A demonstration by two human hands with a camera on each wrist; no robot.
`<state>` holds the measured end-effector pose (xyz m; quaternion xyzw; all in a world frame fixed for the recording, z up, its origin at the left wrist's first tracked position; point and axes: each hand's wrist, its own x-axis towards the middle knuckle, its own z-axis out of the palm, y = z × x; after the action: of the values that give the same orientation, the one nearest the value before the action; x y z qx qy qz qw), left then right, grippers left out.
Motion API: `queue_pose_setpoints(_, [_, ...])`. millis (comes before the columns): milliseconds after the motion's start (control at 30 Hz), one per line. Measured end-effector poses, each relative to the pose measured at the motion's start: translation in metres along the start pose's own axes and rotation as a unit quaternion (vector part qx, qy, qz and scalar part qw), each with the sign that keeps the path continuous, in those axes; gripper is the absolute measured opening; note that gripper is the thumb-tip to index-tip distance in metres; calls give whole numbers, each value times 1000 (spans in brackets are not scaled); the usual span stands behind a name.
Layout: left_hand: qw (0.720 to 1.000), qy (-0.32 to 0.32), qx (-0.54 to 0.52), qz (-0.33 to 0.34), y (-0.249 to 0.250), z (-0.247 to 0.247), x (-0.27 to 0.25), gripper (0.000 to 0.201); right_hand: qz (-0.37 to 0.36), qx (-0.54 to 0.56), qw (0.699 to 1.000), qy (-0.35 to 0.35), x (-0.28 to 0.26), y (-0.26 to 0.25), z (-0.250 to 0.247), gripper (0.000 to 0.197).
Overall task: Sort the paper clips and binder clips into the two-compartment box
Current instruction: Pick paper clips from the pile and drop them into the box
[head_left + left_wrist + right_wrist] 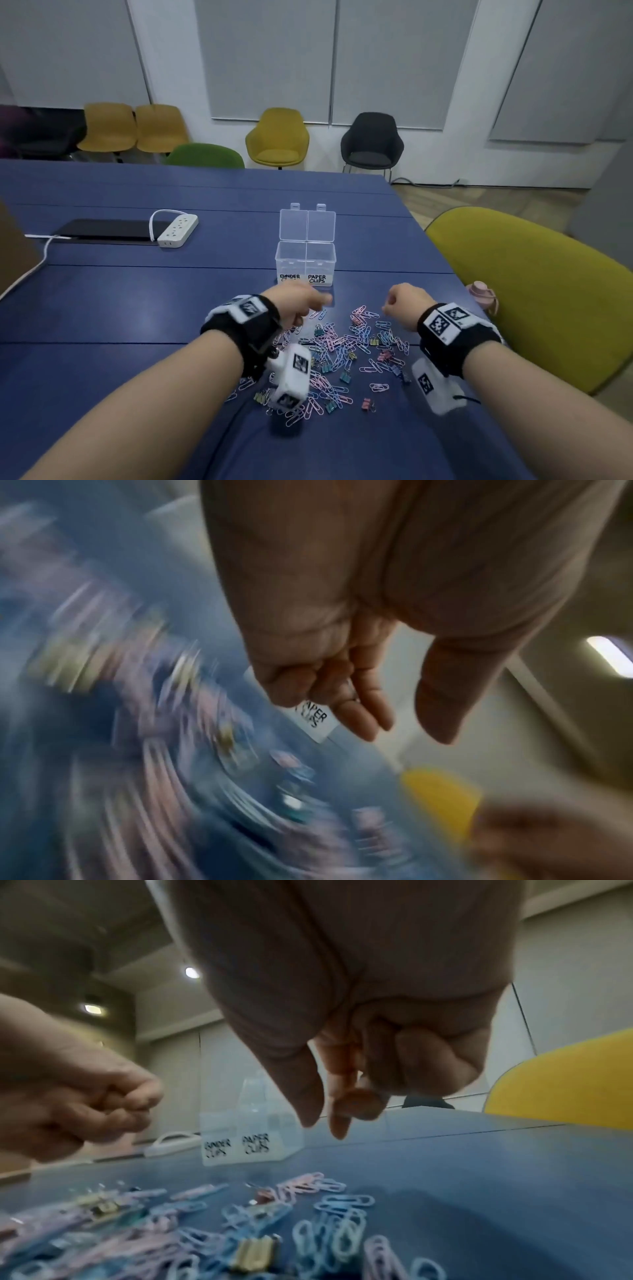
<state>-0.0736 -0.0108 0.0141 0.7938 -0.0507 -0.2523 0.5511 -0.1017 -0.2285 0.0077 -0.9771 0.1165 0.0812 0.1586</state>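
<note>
A clear two-compartment box (291,262) stands with its lid open; its labels read BINDER CLIPS on the left and PAPER CLIPS on the right (255,1144). Both compartments look empty. A mixed pile of pastel paper clips (342,342) and small binder clips (344,377) lies in front of it. My left hand (298,303) hovers, blurred, over the pile's far left just before the box; its fingers (363,723) are loosely curled, the thumb apart, nothing held. My right hand (400,301) hangs above the pile's right side, thumb and forefinger (323,1123) pointing down with nothing between them.
A white power strip (178,231) and a flat black device (106,229) lie at the far left of the blue table (137,308). A pink bottle (481,291) sits at the table's right edge, beside a yellow-green chair (534,291).
</note>
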Motion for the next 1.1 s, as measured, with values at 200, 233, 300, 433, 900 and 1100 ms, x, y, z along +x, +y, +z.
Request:
queue_pose_setpoints(200, [842,-21,523,127,1,30,10,41,62,-102,990,-78,7,7,14,41])
queue_pose_setpoints(233, [836,-31,533,124,-1,32,14,44,65,-98,990,-83,7,5,16,42])
queue_pose_setpoints(300, [822,-48,556,112,-4,37,18,44,60,-99,989,-86,8,0,22,40])
queue_pose_setpoints(433, [780,-73,616,82,-4,46,21,29,28,-104,991,-79,7,-10,29,15])
queue_pose_setpoints(900, [936,12,328,130,-5,9,9,8,-17,243,970,-13,-14,4,17,11])
queue_pose_setpoints(1100, [971,-38,-227,60,-30,-11,-8,19,49,637,763,-102,-23,6,35,20])
